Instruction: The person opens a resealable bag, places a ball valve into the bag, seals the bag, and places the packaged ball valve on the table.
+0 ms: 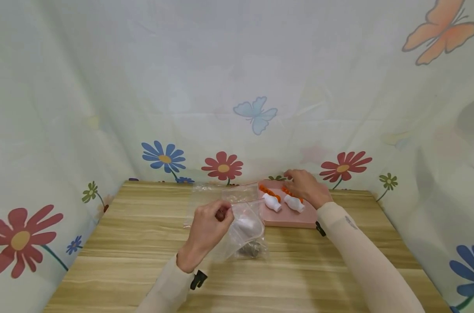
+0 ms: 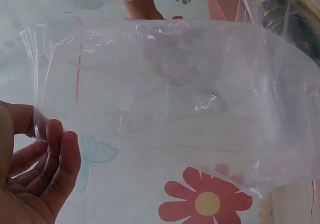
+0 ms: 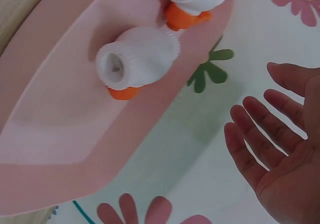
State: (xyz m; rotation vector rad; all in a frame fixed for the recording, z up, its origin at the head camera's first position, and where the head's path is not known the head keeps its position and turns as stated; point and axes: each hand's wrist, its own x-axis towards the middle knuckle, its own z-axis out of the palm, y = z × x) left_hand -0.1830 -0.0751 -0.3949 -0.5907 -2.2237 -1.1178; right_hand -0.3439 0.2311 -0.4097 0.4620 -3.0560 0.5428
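My left hand pinches the edge of a clear plastic zip bag between thumb and fingertips. A thin red line runs near the pinched end, and the bag hangs to the right of the hand in the head view. My right hand hovers over the far right of a pink tray, its fingers relaxed and holding nothing. On the tray lie two white plastic pieces with ribbed rims, a left one and a right one, each with an orange part beside it.
A dark item lies in clear plastic on the table, just below the held bag in the head view. More clear bags lie flat left of the tray. A flowered cloth hangs behind the wooden table.
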